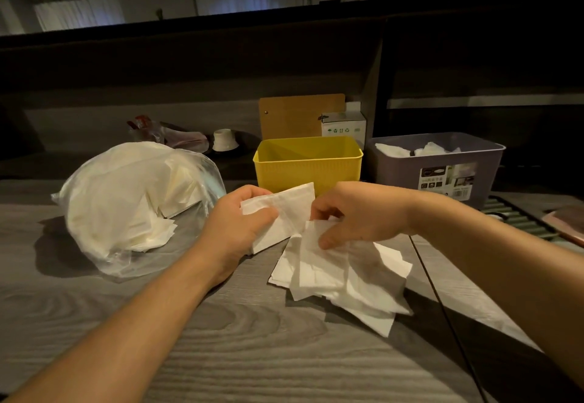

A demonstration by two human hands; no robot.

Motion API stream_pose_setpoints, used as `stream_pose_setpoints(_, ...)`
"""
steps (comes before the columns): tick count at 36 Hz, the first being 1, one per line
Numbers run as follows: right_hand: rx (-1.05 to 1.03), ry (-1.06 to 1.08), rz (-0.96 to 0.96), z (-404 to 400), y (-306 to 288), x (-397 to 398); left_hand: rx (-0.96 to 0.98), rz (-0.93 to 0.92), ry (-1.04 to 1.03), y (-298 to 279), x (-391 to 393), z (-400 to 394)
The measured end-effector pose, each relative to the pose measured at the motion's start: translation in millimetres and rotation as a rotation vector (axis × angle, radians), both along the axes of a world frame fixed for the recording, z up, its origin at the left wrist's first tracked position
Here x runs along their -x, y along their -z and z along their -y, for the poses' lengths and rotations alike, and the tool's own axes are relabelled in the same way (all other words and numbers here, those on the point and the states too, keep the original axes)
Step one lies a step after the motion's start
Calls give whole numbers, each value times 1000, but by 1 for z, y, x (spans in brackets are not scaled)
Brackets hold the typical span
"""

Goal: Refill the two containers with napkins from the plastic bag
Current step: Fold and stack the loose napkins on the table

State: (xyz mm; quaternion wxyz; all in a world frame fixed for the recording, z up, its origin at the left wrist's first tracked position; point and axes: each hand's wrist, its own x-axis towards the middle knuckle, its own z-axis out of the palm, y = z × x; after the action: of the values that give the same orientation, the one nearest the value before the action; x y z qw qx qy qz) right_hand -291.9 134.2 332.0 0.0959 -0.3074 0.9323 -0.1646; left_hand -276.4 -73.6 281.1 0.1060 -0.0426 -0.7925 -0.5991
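Observation:
A clear plastic bag [126, 200] full of white napkins lies on the left of the grey wooden table [221, 339]. Behind my hands stands a yellow container [308, 162], its inside looking bare. To its right a grey-purple container [436, 165] holds a few napkins. My left hand [240, 222] grips a folded white napkin [284, 210] just in front of the yellow container. My right hand [357, 213] pinches the top sheet of a loose pile of napkins [341, 273] lying on the table.
Behind the containers stand a brown board [300, 115] and a small white carton [344, 126]. A crumpled reddish bag [167, 134] and a white cup-like object [224, 140] sit at the back left. A slatted rack [518, 216] lies at the right edge.

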Motion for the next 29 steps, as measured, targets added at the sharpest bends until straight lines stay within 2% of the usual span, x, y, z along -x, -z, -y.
stream_pose_setpoints(2,63,15,-45,-2,-1,1,-2,12,7,0,-1,0)
stream_pose_setpoints(5,283,56,-30,-8,-3,4,-19,41,16,-1,0,1)
stream_pose_setpoints(8,577,102,124,-11,-4,4,-43,66,26,-3,-1,0)
stream_pose_setpoints(11,707,132,262,-13,-3,6,-49,94,31,-4,-2,0)
stream_pose_setpoints(13,634,128,298,-12,1,6,-57,102,45,-5,-4,0)
stream_pose_setpoints(14,540,120,255,-11,4,7,-56,102,51,-5,-4,-1)
stream_pose_setpoints(16,322,70,78,-9,9,9,-40,100,64,-5,-6,-2)
stream_pose_setpoints(18,206,29,-42,-7,10,9,-35,91,77,-5,-6,-2)
stream_pose_setpoints(23,44,-61,-61,-10,2,5,-26,86,80,-3,-5,-1)
stream_pose_setpoints(26,29,-164,-115,-6,-3,0,-17,76,83,-3,-5,-1)
stream_pose_setpoints(29,-22,-219,-37,2,-4,-7,-2,65,83,-4,-4,-1)
